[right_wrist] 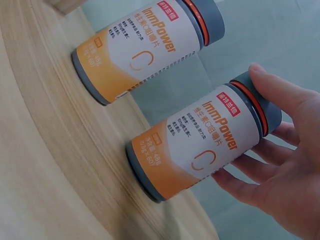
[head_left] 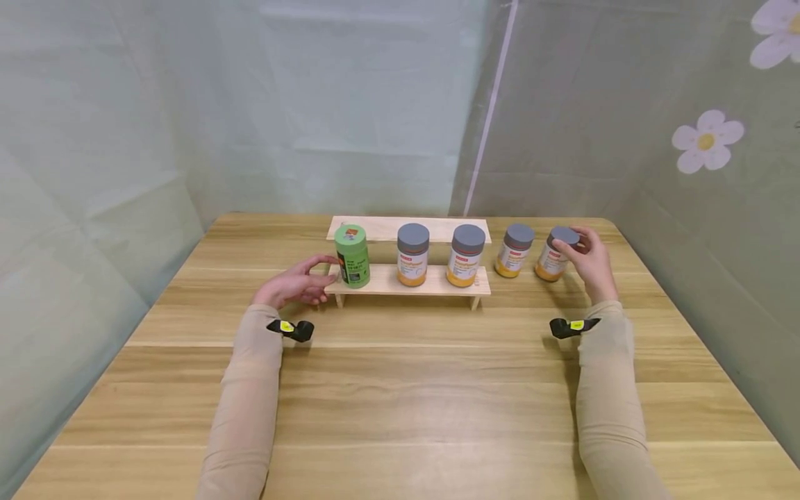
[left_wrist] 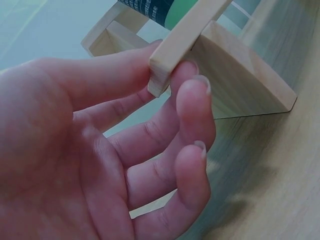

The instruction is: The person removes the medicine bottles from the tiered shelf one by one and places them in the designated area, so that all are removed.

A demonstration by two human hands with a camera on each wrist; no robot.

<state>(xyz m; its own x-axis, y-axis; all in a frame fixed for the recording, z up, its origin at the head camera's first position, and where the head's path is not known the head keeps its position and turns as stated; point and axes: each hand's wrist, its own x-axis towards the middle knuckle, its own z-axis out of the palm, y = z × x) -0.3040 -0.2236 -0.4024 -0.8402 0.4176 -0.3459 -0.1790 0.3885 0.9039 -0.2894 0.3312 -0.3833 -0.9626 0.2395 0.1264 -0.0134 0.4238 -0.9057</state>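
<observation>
Two arms in long, close-fitting sleeves of a light beige cloth, plain, without pattern or print, a little wrinkled near the elbows. Left sleeve [head_left: 250, 396] and right sleeve [head_left: 609, 403] both reaching down to the wrists, ending there in a soft edge. At each wrist a small black device, strapped on the inner side: left wrist device [head_left: 291, 328] and right wrist device [head_left: 573, 326], each with a small bright yellow mark on the black body. Left hand [head_left: 296, 283] and right hand [head_left: 590, 260] bare, no gloves, no rings, no watch. Fingernails [left_wrist: 201, 82] short, natural, unpainted, seen closely in the left wrist view.
</observation>
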